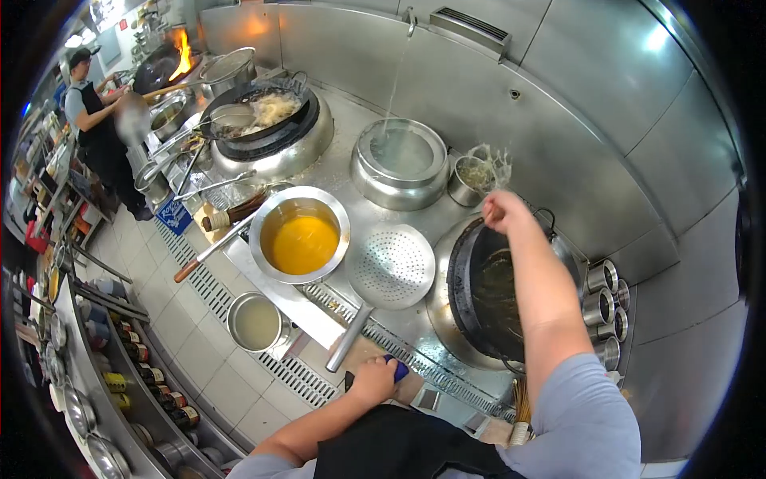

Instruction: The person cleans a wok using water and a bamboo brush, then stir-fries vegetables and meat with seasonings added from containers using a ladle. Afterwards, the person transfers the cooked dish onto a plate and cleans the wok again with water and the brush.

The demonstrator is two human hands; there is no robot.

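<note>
One blue cloth (400, 369) against left fingers (384, 369)

The curled right hand (504, 210) outreaches the left hand (375, 380).

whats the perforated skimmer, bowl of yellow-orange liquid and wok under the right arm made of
Perforated skimmer: probably stainless steel, satin finish, from its soft silvery sheen.
Bowl: likely stainless too, smooth, judging by its bright reflections.
Wok: blackened metal, perhaps iron or carbon steel; its dark surface leaves which open.
</note>
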